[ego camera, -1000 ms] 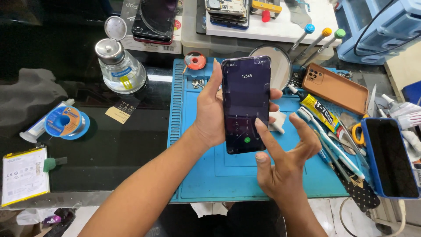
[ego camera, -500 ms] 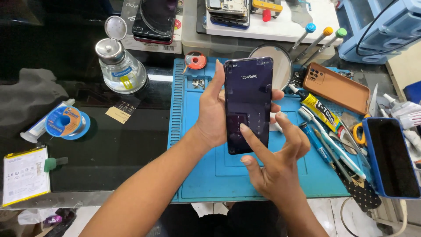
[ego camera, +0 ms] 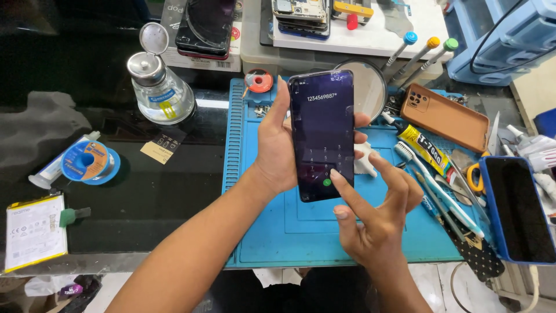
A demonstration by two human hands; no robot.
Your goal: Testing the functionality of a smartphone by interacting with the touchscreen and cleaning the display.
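My left hand [ego camera: 275, 148] grips a dark smartphone [ego camera: 322, 124] upright above the blue work mat [ego camera: 278, 232], fingers wrapped around its right edge. The lit screen shows a dial pad with a row of digits on top and a green call button low down. Below and to the right, my right hand [ego camera: 373, 223] has its fingers spread, with the index fingertip touching the screen's lower right by the green button.
A glass dispenser bottle [ego camera: 159, 87], solder spool [ego camera: 87, 162] and white battery [ego camera: 35, 232] lie left. A magnifier [ego camera: 368, 87], brown phone case [ego camera: 446, 116], glue tube [ego camera: 425, 148], toothbrush [ego camera: 440, 188], scissors and blue-cased phone [ego camera: 515, 208] crowd the right. Stacked phones sit behind.
The screen went from the dial pad to a dim view and back to the dial pad with more digits. My right index finger moved up onto the screen's lower part.
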